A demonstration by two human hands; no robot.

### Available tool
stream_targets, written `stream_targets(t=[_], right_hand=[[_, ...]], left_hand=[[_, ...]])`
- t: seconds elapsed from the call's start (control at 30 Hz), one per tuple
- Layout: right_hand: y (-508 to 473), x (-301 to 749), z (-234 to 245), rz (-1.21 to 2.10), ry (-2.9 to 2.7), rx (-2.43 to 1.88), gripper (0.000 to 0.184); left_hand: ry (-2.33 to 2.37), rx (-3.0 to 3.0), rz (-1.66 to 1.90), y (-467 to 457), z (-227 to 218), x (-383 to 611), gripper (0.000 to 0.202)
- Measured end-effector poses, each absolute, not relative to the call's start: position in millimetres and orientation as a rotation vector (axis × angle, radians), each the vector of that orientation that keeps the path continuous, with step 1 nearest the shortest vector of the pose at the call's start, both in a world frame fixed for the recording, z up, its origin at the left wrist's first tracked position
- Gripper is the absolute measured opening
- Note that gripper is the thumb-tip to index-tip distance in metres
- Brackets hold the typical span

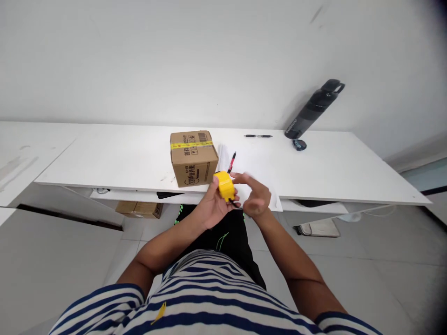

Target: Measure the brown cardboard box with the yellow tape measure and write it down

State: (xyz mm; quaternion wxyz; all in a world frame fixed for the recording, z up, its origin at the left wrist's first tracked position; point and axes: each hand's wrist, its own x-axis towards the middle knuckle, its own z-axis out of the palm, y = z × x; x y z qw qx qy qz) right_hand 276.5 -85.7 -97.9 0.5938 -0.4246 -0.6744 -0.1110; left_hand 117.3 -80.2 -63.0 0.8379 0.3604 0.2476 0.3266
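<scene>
My left hand (209,204) is closed around a small yellow tape measure (225,185), holding it just off the front edge of the white table (122,160). My right hand (254,195) is right beside it, fingers curled, with fingertips touching the tape measure's right side near its black tab. A taped cardboard box (193,157) stands on the table just behind and left of my hands. A red and black pen (232,162) lies on white paper (244,174) to the box's right.
A black pen (258,136) lies near the table's back edge. A dark water bottle (312,109) leans against the wall at the back right, with a small dark object (299,145) in front of it. Another cardboard box (139,209) sits under the table.
</scene>
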Motion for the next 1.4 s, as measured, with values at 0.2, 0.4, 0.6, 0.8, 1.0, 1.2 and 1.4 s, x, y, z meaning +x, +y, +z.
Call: stream_targets(t=[0.2,0.4,0.6,0.8,1.0,1.2,1.4], right_hand=[[6,349,-91,0.123,-1.938,-2.062,0.052],[43,369,-85,0.267,-1.802,-2.019,0.022],[21,345,-109,0.41,-1.485,-1.793,0.054],[15,323,-125,0.729,-1.279,-1.519,0.053],[17,327,-128,0.72,-1.24,-1.544,0.045],[18,326,-131,0.738,-1.23,-1.546,0.04],[18,327,-130,0.735,-1.207,-1.551,0.039]], left_hand=[[0.716,1.785,0.542,-36,-87,128,0.112],[0.834,2.304,0.154,-8,-82,150,0.104],[0.824,2.379,0.294,-12,-103,155,0.1],[0.78,2.381,0.291,-11,-106,155,0.096],[0.797,2.417,0.265,-9,-108,157,0.095],[0.814,2.444,0.252,-10,-109,158,0.093],[0.822,2.436,0.265,-11,-108,159,0.09]])
